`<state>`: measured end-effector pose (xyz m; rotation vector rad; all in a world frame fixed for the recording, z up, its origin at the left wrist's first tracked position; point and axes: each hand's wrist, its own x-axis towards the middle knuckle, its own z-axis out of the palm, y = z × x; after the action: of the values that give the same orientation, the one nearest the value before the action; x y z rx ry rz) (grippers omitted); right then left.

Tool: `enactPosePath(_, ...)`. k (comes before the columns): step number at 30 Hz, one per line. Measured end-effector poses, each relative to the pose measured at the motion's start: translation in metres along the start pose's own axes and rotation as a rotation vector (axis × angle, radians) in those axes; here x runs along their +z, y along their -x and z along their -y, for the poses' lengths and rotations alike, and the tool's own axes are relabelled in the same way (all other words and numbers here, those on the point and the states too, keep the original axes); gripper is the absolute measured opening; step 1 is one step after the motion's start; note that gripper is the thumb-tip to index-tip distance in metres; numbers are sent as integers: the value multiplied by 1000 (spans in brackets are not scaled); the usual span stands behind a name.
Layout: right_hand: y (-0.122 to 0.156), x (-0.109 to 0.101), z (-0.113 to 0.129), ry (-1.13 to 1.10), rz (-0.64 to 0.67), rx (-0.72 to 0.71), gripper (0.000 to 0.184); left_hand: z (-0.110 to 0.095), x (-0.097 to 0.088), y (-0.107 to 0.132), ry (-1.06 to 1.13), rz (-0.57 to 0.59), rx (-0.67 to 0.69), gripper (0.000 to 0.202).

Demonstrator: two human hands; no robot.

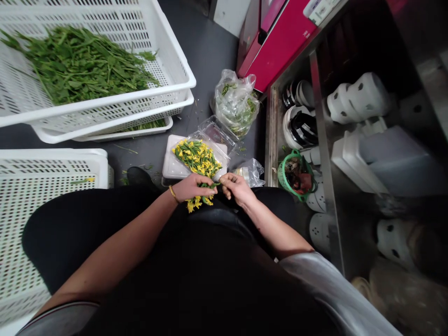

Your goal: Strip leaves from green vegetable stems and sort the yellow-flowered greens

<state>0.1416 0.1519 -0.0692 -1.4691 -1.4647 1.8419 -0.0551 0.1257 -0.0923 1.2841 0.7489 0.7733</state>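
Note:
My left hand is closed around a small bunch of yellow-flowered greens, whose blossoms hang out below the palm. Close on its right, my right hand pinches with thumb and forefinger at the stem end of the bunch; how much it grips is too small to see well. Just beyond both hands lies a pile of yellow-flowered greens on a clear plastic wrapping, over a white plastic box.
White perforated crates stand at the upper left, the top one holding leafy greens. Another white crate is on the left. A plastic bag of greens sits ahead. Right: metal shelving and a green basket.

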Motion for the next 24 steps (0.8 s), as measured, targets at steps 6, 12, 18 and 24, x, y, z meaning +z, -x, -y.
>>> enactPosePath(6, -41, -40, 8, 1040, 45, -110, 25, 3, -8, 3, 542, -115, 44, 19)
enactPosePath(12, -105, -24, 5, 1560, 34, 142, 31, 5, -5, 1, 502, -103, -68, 18)
enactPosePath(18, -110, -36, 18, 1598, 74, 91, 29, 5, -5, -4, 533, -309, -195, 15)
enactPosePath(24, -50, -40, 43, 1501, -91, -231, 30, 3, 10, -11, 489, -427, -345, 18)
